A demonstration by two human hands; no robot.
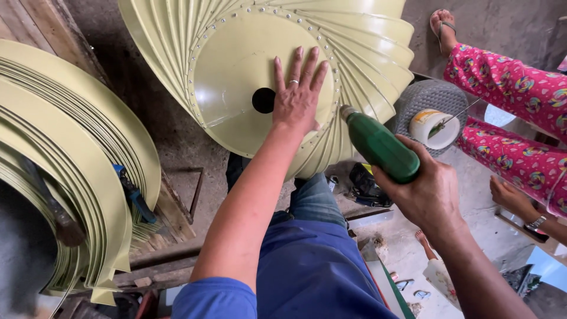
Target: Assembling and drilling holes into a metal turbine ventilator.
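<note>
A small metal workshop: stacked pale-green curved blades (71, 171) at left, a riveted fan wheel (248, 71) ahead, rough concrete floor (508, 23), scattered tools.

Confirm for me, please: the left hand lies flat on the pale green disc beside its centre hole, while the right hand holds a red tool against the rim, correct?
Not quite: the tool in the right hand is green, not red, as the head view shows. The rest holds: the left hand lies flat on the pale green disc beside its centre hole, and the tool's tip meets the rim.
</note>
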